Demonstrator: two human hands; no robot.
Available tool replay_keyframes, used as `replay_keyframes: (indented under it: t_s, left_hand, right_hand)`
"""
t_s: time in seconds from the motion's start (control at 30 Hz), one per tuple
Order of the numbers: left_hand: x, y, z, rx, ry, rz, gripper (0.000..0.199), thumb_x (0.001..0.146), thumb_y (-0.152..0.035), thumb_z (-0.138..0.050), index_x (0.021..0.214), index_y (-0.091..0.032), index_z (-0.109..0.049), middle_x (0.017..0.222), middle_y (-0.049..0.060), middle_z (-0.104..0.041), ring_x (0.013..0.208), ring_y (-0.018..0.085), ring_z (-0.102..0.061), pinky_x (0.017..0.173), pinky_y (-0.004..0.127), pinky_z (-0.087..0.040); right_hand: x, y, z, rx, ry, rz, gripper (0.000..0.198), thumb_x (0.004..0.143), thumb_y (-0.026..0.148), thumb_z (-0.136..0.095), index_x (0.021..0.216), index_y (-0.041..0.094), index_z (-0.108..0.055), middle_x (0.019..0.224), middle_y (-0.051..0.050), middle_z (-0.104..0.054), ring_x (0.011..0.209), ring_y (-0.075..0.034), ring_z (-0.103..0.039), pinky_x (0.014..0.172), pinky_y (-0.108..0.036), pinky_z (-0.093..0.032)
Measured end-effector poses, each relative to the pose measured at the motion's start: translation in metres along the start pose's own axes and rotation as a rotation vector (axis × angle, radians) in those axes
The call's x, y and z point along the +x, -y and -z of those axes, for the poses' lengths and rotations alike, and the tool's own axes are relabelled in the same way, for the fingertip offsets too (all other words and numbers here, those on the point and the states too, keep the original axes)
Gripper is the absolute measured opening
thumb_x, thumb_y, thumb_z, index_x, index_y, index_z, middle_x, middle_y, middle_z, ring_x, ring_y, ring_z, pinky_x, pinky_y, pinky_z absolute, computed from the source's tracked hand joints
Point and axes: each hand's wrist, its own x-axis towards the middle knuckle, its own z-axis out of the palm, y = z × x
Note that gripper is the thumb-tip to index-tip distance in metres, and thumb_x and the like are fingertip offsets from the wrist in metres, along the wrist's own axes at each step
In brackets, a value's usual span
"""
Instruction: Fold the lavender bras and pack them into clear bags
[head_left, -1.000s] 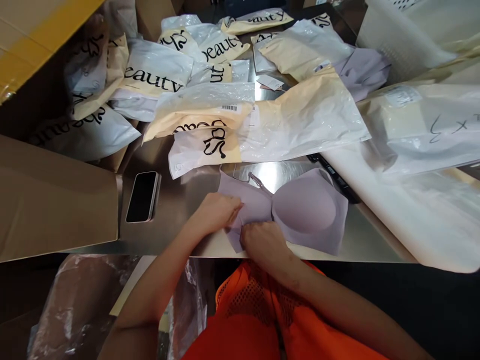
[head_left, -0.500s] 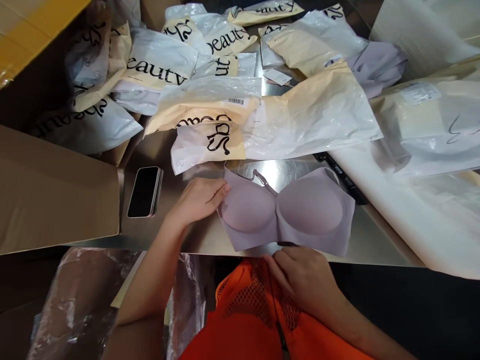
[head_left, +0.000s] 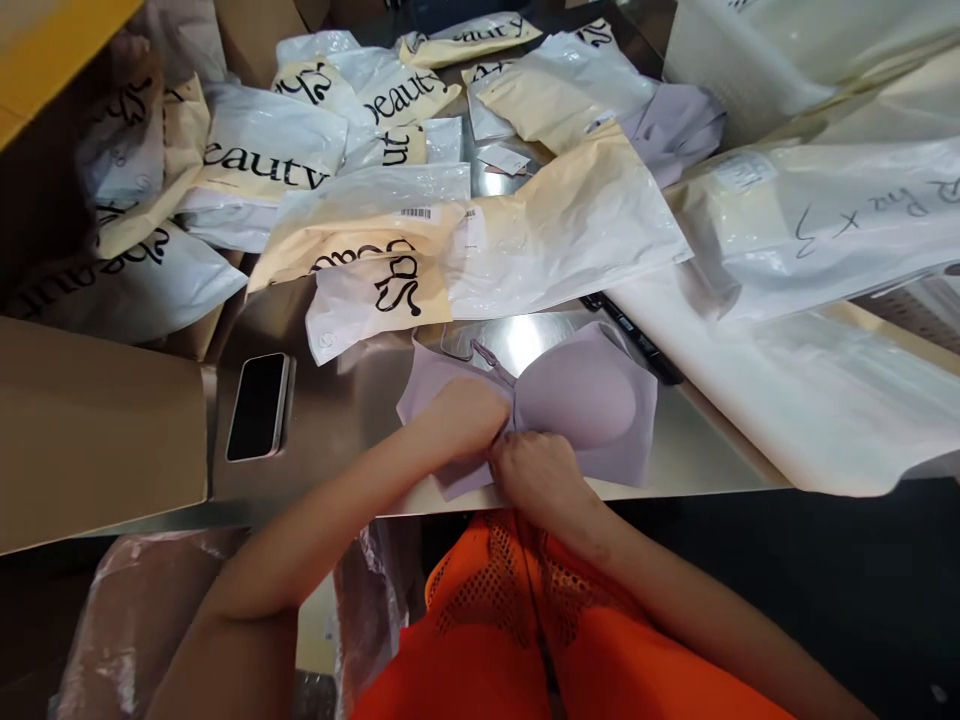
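Note:
A light purple bra (head_left: 577, 385) lies cups up on the metal table, close to its front edge. Over its left cup rests my left hand (head_left: 471, 412), fingers curled in at the centre between the cups. My right hand (head_left: 536, 468) is closed at the lower middle of the bra, right beside the left one. Both sets of fingertips meet there and are mostly hidden, though they appear to pinch the fabric. The bra's thin strap with its slider shows above my left hand.
A phone (head_left: 259, 408) lies at the left, by an open cardboard box (head_left: 97, 430). Several printed plastic bags (head_left: 570, 230) cover the back of the table (head_left: 337, 440). A black marker (head_left: 637, 340) lies beside white wrapping sheet (head_left: 757, 400) at the right. A white tag (head_left: 502, 160) sits among the bags.
My left hand has moved right, from the bra's left edge to its centre. My right hand has risen from below the table edge onto the bra. The view has shifted right.

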Motion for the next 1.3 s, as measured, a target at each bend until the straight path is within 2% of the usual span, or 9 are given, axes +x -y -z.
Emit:
replay_keyframes:
  t_s: [0.2,0.4,0.57,0.7,0.87,0.97,1.1,1.17,1.3]
  left_hand:
    - [0.0,0.019,0.008,-0.024,-0.007,-0.077,0.027,0.092,-0.027,-0.045,0.075,-0.019,-0.065,0.073,0.005,-0.069,0.064,0.019,-0.058,0.054,0.031,-0.028]
    - [0.004,0.04,-0.001,-0.409,-0.134,-0.089,0.034,0.095,-0.033,-0.04,0.066,-0.019,-0.051,0.061,-0.001,-0.053,0.059,0.015,-0.048,0.058,0.029,-0.029]
    - [0.001,0.048,-0.006,-0.698,-0.286,0.074,0.041,0.094,-0.04,-0.04,0.059,-0.021,-0.034,0.052,-0.005,-0.039,0.052,0.012,-0.039,0.055,0.027,-0.028]
    - [-0.026,0.05,-0.006,-0.811,-0.538,0.24,0.042,0.097,-0.044,-0.034,0.062,-0.022,-0.035,0.056,-0.005,-0.038,0.052,0.011,-0.037,0.053,0.026,-0.029]
    - [-0.077,0.032,-0.027,-0.523,-0.674,0.368,0.04,0.096,-0.034,-0.043,0.06,-0.02,-0.034,0.054,-0.005,-0.035,0.05,0.01,-0.038,0.053,0.025,-0.027]
    - [-0.102,0.014,-0.045,-0.331,-0.701,0.487,0.036,0.096,-0.029,-0.046,0.062,-0.02,-0.041,0.054,-0.005,-0.041,0.05,0.01,-0.043,0.053,0.025,-0.029]
    - [-0.112,-0.017,-0.06,-0.206,-0.877,0.675,0.018,0.093,-0.028,-0.055,0.077,-0.019,-0.055,0.064,-0.003,-0.055,0.056,0.012,-0.052,0.056,0.025,-0.036]
    - [-0.103,-0.037,-0.061,-0.177,-0.926,0.593,0.012,0.09,-0.029,-0.06,0.087,-0.018,-0.058,0.078,0.003,-0.063,0.073,0.017,-0.06,0.067,0.028,-0.044]
    - [-0.062,-0.082,-0.059,-0.155,-0.878,0.274,0.035,0.086,-0.028,-0.063,0.117,-0.013,-0.056,0.122,0.016,-0.062,0.124,0.033,-0.051,0.102,0.046,-0.042]
  right_hand:
    - [0.0,-0.006,-0.001,0.034,0.034,0.115,0.022,0.092,0.019,-0.05,0.087,0.014,-0.071,0.088,-0.013,-0.073,0.079,-0.026,-0.07,0.059,-0.033,-0.045]
    - [0.001,-0.004,-0.003,0.036,0.04,0.164,0.02,0.087,0.01,-0.053,0.083,0.013,-0.072,0.082,-0.014,-0.073,0.073,-0.025,-0.068,0.056,-0.032,-0.043]
    - [-0.002,-0.011,0.0,0.056,-0.014,0.215,0.022,0.09,0.012,-0.05,0.082,0.014,-0.07,0.082,-0.011,-0.072,0.071,-0.024,-0.065,0.055,-0.032,-0.037]
    - [-0.024,-0.026,0.001,0.134,-0.066,0.31,0.029,0.097,0.022,-0.045,0.077,0.018,-0.065,0.078,-0.003,-0.069,0.068,-0.017,-0.06,0.059,-0.03,-0.034]
    - [-0.073,-0.061,-0.006,0.339,-0.272,0.312,0.037,0.1,0.022,-0.04,0.066,0.017,-0.054,0.064,-0.001,-0.055,0.058,-0.013,-0.05,0.058,-0.028,-0.032]
    - [-0.096,-0.094,-0.007,0.438,-0.453,0.139,0.033,0.099,0.029,-0.044,0.07,0.019,-0.055,0.067,-0.002,-0.054,0.062,-0.014,-0.051,0.059,-0.027,-0.036]
    - [-0.099,-0.132,0.003,0.509,-0.569,-0.413,0.031,0.094,0.047,-0.05,0.101,0.019,-0.061,0.094,-0.008,-0.066,0.079,-0.02,-0.062,0.067,-0.029,-0.045]
    - [-0.089,-0.14,0.012,0.512,-0.418,-0.581,0.04,0.095,0.054,-0.043,0.106,0.021,-0.062,0.096,-0.008,-0.069,0.081,-0.022,-0.065,0.069,-0.032,-0.045]
    - [-0.065,-0.133,0.024,0.337,-0.09,-0.66,0.055,0.094,0.064,-0.032,0.075,0.021,-0.061,0.072,-0.008,-0.066,0.072,-0.027,-0.063,0.059,-0.032,-0.035]
